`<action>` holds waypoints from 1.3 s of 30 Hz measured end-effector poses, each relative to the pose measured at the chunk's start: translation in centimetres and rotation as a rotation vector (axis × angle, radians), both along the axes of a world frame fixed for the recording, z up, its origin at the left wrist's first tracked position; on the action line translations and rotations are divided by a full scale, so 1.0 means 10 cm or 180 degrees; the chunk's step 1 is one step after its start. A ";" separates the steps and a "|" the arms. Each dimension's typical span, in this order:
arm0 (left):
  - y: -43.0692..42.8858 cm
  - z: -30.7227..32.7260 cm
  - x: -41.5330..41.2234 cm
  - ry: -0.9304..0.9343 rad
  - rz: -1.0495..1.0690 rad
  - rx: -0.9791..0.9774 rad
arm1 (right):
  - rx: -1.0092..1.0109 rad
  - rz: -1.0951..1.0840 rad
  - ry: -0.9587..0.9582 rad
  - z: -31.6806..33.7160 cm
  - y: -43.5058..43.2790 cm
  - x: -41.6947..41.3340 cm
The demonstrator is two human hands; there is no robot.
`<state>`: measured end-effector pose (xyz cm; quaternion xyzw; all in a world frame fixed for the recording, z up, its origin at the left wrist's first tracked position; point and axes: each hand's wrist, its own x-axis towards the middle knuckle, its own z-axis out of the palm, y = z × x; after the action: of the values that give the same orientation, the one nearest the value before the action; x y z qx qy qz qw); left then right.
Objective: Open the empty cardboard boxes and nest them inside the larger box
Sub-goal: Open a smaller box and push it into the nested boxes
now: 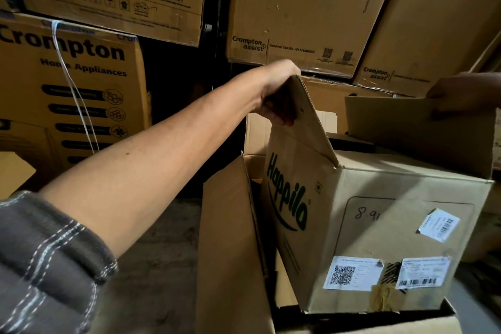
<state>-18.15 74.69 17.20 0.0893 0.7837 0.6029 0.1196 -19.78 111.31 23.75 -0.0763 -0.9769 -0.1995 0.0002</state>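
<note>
The person is working a Happilo box down into the big box, whose near-left flap is standing upright beside it. The Happilo box is sitting tilted, its lower edge already below the big box's rim and its labelled side facing near.

What could go wrong: the box is going in at an angle, so I judge a bottom corner could be catching on the big box's wall or on that upright flap, jamming it partway. Both grips are on thin, loose flaps rather than the body, so a hard push could be folding or tearing the cardboard instead of seating the box. The far-right flap is hanging over the opening and could be getting trapped underneath. Stacked cartons are crowding the far side, leaving little room to straighten it.

The left hand is closed over the top edge of the left flap, fingers curled down one face and thumb out of sight behind the card. The right hand is at the frame's right edge, dark and partly cut off; it is pinching the top edge of the far-right flap, fingers closed on it as far as I can make out.
</note>
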 end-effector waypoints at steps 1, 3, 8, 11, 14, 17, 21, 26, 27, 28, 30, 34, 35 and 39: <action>-0.01 0.01 0.01 0.0025 0.0022 0.0022 | -0.0008 0.0003 0.0060 0.01 0.02 0.00; -0.03 0.03 0.03 0.0068 0.0065 0.0065 | -0.0118 -0.0023 0.0192 0.03 0.01 0.02; -0.07 -0.11 0.00 0.0126 0.0144 -0.0008 | -0.0196 -0.0060 0.0275 -0.08 -0.02 0.03; -0.09 -0.31 -0.01 0.0149 0.0289 0.0010 | -0.0259 -0.0033 0.0277 -0.26 -0.10 0.02; -0.08 -0.55 -0.01 0.0125 0.0469 -0.0018 | -0.0212 0.0001 0.0298 -0.51 -0.17 0.01; -0.06 -0.77 0.03 0.0246 0.0577 -0.0066 | -0.0193 -0.0018 0.0299 -0.73 -0.17 0.00; 0.00 -1.03 0.08 0.0294 0.0539 -0.0139 | -0.0381 0.0077 0.0318 -1.00 -0.03 0.07; 0.09 -1.32 0.13 0.0232 0.0601 -0.0174 | -0.0681 -0.0005 0.0410 -1.24 0.24 0.20; 0.12 -1.37 0.16 0.0148 0.0637 -0.0084 | -0.0811 -0.0028 0.0409 -1.28 0.31 0.23; 0.14 -1.42 0.19 0.0054 0.0687 -0.0010 | -0.0936 -0.0048 0.0409 -1.33 0.39 0.24; 0.19 -1.53 0.26 -0.0065 0.0820 0.0149 | -0.1225 -0.0041 0.0480 -1.43 0.55 0.29; 0.28 -1.79 0.43 -0.0297 0.1400 0.0387 | -0.1659 0.0155 0.0479 -1.68 0.82 0.40; 0.31 -1.84 0.49 -0.0377 0.1539 0.0454 | -0.1762 0.0190 0.0477 -1.74 0.87 0.44; 0.44 -2.03 0.72 -0.0784 0.1782 0.0636 | -0.2200 0.0217 0.0557 -2.00 1.04 0.58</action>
<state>-10.91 79.09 -3.07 -0.1921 0.6944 0.6926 0.0336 -13.98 121.66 3.73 -0.0559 -0.9850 0.1501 0.0647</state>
